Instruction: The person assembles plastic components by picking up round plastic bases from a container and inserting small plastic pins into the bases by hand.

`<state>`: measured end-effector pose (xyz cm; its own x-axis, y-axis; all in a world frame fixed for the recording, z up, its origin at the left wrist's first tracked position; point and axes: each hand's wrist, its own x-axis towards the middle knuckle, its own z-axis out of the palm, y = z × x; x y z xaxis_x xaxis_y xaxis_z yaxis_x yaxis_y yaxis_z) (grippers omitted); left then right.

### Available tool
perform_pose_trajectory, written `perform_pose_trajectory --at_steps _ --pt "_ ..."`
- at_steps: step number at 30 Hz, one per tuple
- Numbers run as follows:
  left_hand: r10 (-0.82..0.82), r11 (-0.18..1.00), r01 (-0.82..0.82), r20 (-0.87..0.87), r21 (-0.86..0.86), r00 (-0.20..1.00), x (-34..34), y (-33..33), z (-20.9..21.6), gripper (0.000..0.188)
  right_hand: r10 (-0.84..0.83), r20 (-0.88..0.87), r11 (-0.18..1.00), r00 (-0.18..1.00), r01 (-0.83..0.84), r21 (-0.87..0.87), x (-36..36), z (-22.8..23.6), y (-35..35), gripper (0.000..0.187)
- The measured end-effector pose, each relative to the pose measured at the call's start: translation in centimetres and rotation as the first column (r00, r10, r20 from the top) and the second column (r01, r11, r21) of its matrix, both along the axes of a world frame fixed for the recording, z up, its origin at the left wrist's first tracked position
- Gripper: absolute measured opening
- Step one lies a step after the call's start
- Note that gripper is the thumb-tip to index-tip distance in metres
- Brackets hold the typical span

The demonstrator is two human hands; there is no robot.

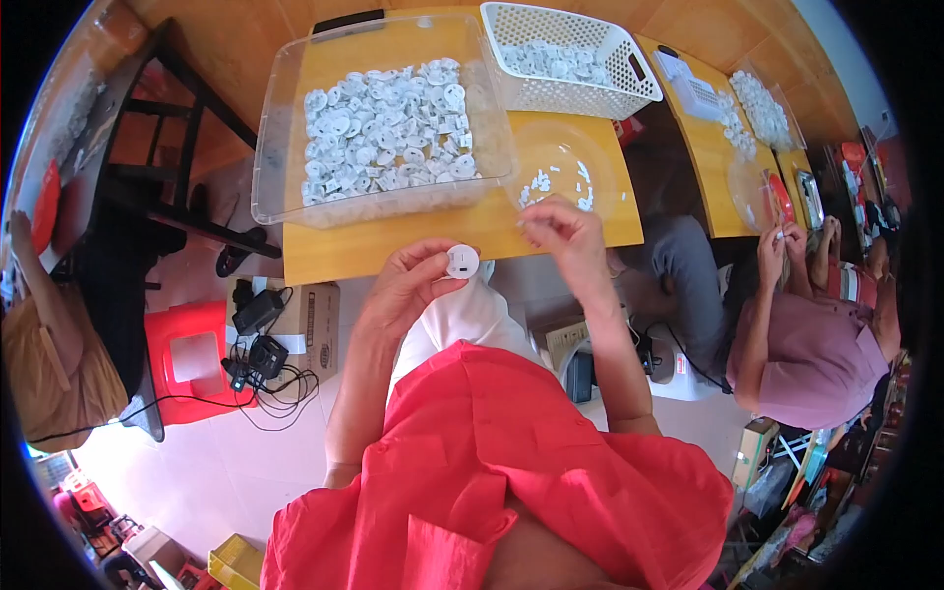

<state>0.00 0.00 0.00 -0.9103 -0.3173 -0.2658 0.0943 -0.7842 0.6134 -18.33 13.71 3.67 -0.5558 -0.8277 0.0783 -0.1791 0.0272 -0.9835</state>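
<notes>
My left hand point(413, 280) pinches a round white plastic disc point(462, 262) with a small dark mark on its face, just off the table's front edge. To the right, my right hand point(565, 241) has thumb and fingers pressed together. Whatever they hold is too small to make out; a pale speck shows at the fingertips. Just beyond that hand, small white plastic pieces point(542, 181) lie in a shallow clear round dish point(612, 177). At the back left stands a large clear plastic bin point(369, 208) of similar round white parts point(388, 128).
A white perforated basket point(580, 95) with more white parts stands at the back right of the yellow table point(334, 258). People sit at both sides; one in a mauve shirt point(816, 369) works at the right table. Cables point(280, 383) and a red stool point(162, 344) are lower left.
</notes>
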Motion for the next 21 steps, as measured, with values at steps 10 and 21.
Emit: perform_pose_trajectory --at_steps 10,21 --pt "0.073 0.988 -0.071 0.016 -0.137 0.997 -0.6 1.1 1.5 0.023 -0.09 -0.23 0.991 0.969 0.064 -0.118 6.0 1.8 -0.6 0.016" --pt "0.121 0.914 -0.124 -0.033 -0.386 0.992 -0.3 1.7 1.7 0.027 -0.141 -0.464 0.987 0.874 0.089 -0.132 6.9 1.7 -0.9 0.021"
